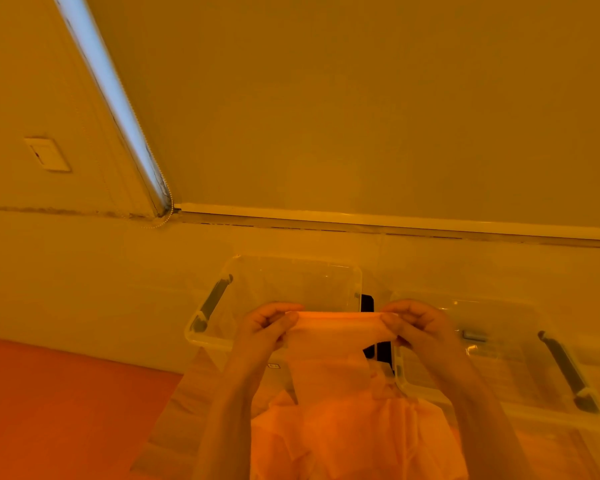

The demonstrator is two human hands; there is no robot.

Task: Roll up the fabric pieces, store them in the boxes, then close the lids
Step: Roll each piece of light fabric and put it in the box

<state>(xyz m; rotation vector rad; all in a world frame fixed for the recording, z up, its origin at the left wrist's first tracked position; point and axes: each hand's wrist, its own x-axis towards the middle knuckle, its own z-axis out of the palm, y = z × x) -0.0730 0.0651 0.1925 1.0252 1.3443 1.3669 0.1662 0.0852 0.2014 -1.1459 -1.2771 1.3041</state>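
Both hands, left hand [264, 327] and right hand [420, 323], pinch the fabric piece [336, 344] by its top edge; roll evenly, keeping each grip level, before the near boxes [291, 282].

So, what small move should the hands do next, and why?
Probably keep rolling: the left hand and right hand pinch the top edge of the fabric piece, which hangs mostly unrolled before the open boxes.

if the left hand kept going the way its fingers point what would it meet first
Probably the right hand: the left hand points across along the fabric both pinch; depth is unclear.
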